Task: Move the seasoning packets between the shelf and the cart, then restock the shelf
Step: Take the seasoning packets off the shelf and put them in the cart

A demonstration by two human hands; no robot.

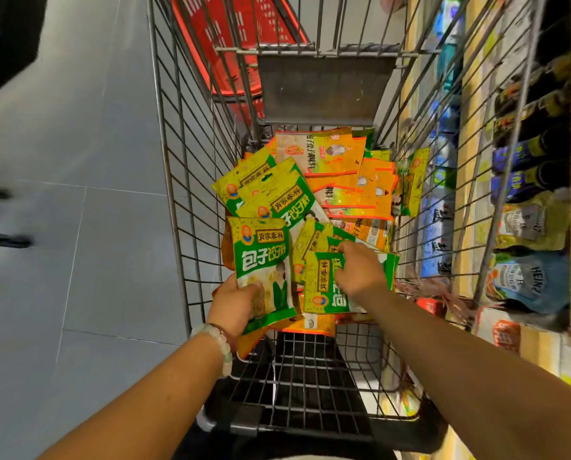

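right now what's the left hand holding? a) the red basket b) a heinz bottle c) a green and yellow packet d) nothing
c: the left hand grips the lower edge of a green and yellow packet over the cart, while the right hand rests on another packet in the pile.

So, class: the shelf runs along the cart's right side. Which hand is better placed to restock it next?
Right, probably. The right hand rests on a green packet on the cart's side nearest the shelf. The left hand grips another green packet on the far side.
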